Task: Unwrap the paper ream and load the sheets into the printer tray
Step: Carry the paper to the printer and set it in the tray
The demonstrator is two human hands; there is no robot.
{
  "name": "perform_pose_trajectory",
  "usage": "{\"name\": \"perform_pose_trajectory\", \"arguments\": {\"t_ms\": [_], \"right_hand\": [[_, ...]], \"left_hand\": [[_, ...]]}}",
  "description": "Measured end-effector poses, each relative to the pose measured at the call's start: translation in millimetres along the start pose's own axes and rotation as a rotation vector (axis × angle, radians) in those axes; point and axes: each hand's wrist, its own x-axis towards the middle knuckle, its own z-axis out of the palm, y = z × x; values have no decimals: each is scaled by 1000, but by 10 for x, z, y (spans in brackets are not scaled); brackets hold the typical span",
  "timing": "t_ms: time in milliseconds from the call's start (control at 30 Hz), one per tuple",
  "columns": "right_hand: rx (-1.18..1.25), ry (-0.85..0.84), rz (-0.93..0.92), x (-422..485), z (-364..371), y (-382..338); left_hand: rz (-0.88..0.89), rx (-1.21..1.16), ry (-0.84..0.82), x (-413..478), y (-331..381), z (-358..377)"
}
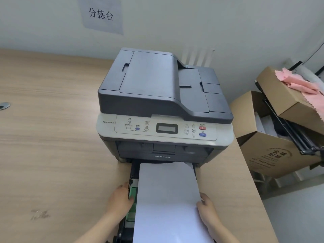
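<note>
Fingers (204, 199) of both hands gripping the sheets (168, 199), tray (132, 172) mostly hidden.

one printer (163, 109), two hands, perhaps two boxes (270, 155)

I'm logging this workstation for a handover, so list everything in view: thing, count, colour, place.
printer: one, grey and cream, on the desk against the wall
tray: one, black, pulled out from the printer's front
paper: one white stack, lying in the tray
desk: one, light wood
sign: one, grey, on the wall
boxes: two, brown cardboard, right of the desk
cloth: pink, in the upper box
left hand: at the tray's left side
right hand: on the paper's right edge
</note>
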Motion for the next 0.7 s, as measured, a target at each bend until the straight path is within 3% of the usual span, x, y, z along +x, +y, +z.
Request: {"name": "perform_pose_trajectory", "arguments": {"t_ms": [433,567,700], "right_hand": [[-93,6,81,24,312,-76],[-80,93,-6,154,322,-254],[-128,70,-57,275,330,-468]], "left_hand": [[37,27,-23,112,-101,32],[49,-7,-64,142,-115,17],[49,-16,-101,174,-101,-25]]}}
